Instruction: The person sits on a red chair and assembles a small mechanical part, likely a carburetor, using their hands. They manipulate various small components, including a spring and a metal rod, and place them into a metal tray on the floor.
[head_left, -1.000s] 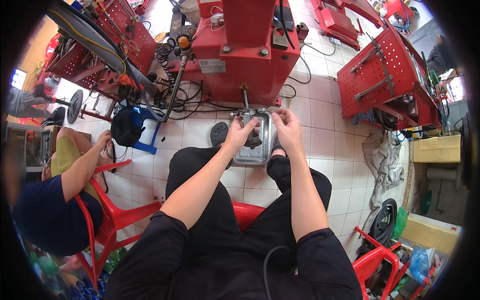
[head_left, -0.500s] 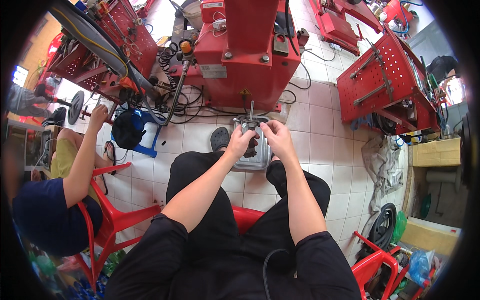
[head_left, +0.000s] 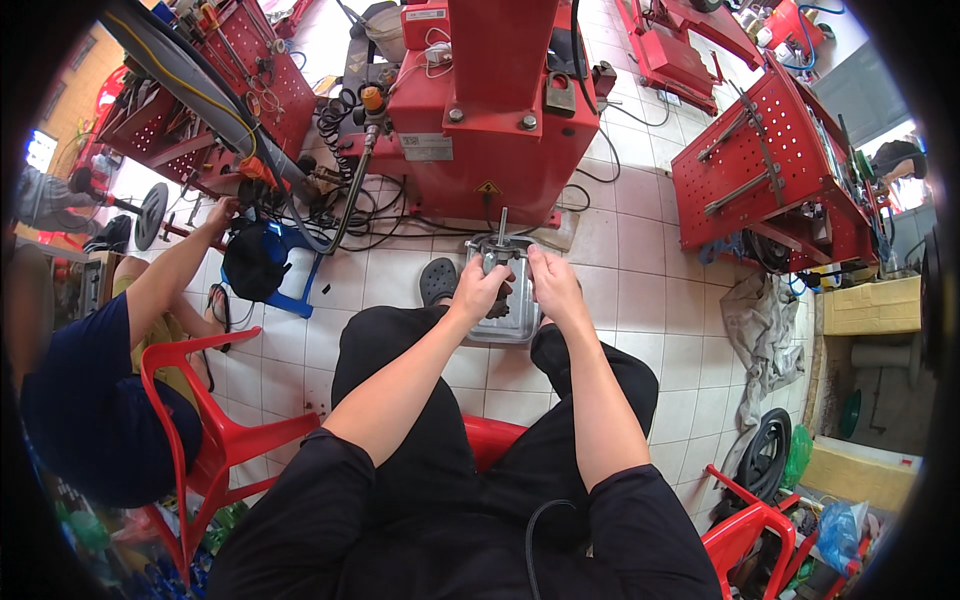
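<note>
Between my knees, my left hand [head_left: 480, 292] is wrapped round a dark metal part [head_left: 497, 306] with a toothed or ridged lower end. A thin bright rod [head_left: 503, 224] stands up from its top, and a short crosspiece reaches toward the right. My right hand [head_left: 556, 285] is closed beside it, thumb and fingers pinched at that crosspiece's right side; the exact grip is hidden. Beneath both hands a grey, shiny rectangular tray [head_left: 516, 326] sits on the tiled floor. A grey clog [head_left: 438, 281] shows left of the tray.
A red machine base [head_left: 500, 160] with cables stands just ahead. Red perforated tool carts [head_left: 735, 165] flank it. On the left a co-worker [head_left: 90, 390] sits on a red chair [head_left: 235, 435], one arm stretched forward. Cloth [head_left: 765, 340] and a black tyre [head_left: 768, 445] lie at right.
My right hand has turned more upright and shifted slightly right, away from my left hand. My left hand keeps its hold. The co-worker's arm has reached farther forward.
</note>
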